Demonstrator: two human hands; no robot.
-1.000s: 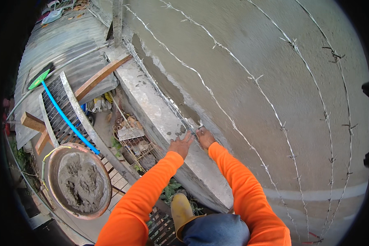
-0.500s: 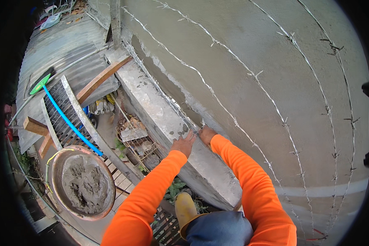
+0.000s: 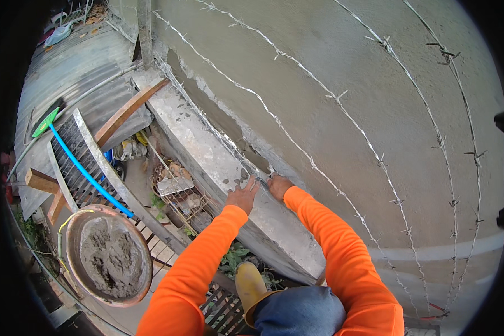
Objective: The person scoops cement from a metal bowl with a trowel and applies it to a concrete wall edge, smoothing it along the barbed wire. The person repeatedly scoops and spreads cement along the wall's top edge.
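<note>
My left hand [image 3: 242, 198] rests on top of the grey concrete ledge [image 3: 213, 162], fingers stretched toward small lumps of wet mortar [image 3: 244, 175]. Close to its right, my right hand [image 3: 278, 187] reaches to the ledge's far edge, where a strand of wire and a narrow gap [image 3: 256, 159] run along the plastered wall [image 3: 330, 67]. The fingers of that hand are curled, and whatever they hold, if anything, is hidden. Orange sleeves cover both forearms.
Barbed wire strands [image 3: 341, 101] stretch in front of the wall on the right. To the left are a tub of mortar [image 3: 109, 255], a broom with a blue handle [image 3: 89, 171], a wooden beam [image 3: 130, 112] and corrugated roofing [image 3: 78, 73]. My yellow boot [image 3: 252, 285] is on slats below.
The whole view has shifted slightly, so the wall, ledge and tub sit a little farther left. Both hands stay at the ledge, and the right one has moved slightly nearer along its far edge.
</note>
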